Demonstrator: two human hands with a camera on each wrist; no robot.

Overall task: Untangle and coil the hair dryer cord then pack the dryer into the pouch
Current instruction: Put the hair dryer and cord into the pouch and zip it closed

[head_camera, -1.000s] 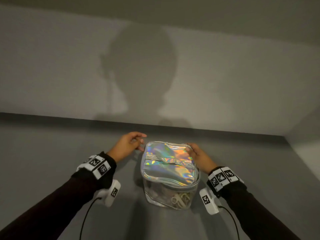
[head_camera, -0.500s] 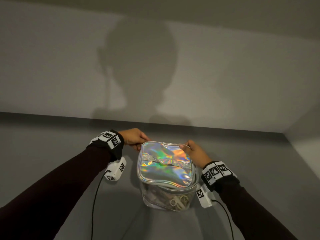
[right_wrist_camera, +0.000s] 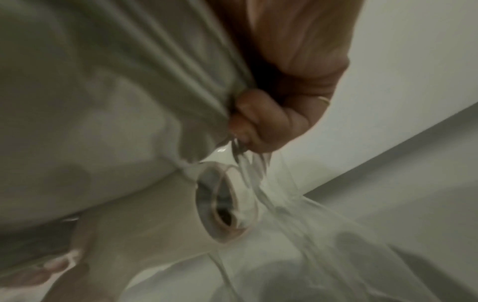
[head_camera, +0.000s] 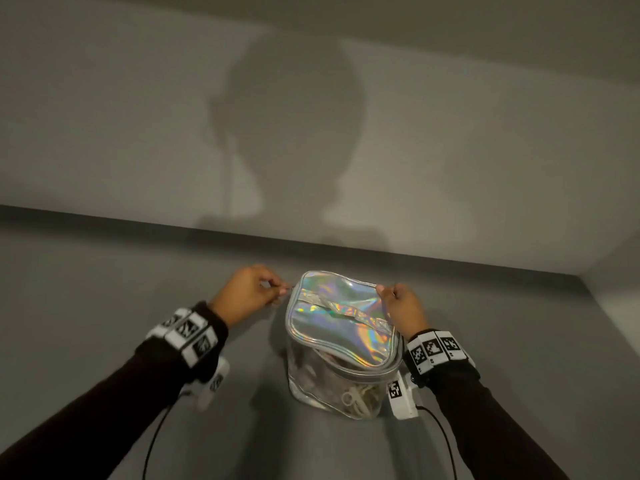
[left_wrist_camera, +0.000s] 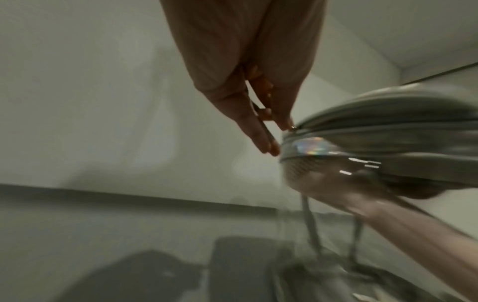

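Note:
A clear pouch (head_camera: 332, 386) with a holographic lid (head_camera: 341, 318) stands on the grey surface. Through its walls I see the pale pink hair dryer (right_wrist_camera: 145, 206) (left_wrist_camera: 362, 202) and its coiled cord (head_camera: 360, 398). My left hand (head_camera: 247, 294) pinches the zipper pull (left_wrist_camera: 266, 126) at the lid's far left corner. My right hand (head_camera: 401, 306) grips the lid's far right edge (right_wrist_camera: 207, 87), fingers curled over the rim.
The grey surface (head_camera: 104, 306) meets a pale wall (head_camera: 138, 116) behind the pouch, with a corner at the right (head_camera: 595, 278). Black cables (head_camera: 156, 441) run from the wrist cameras along both forearms.
My left hand has drawn back from behind the pouch to its far left corner, still at the zipper. The right hand stays on the lid's right edge. The view has moved closer.

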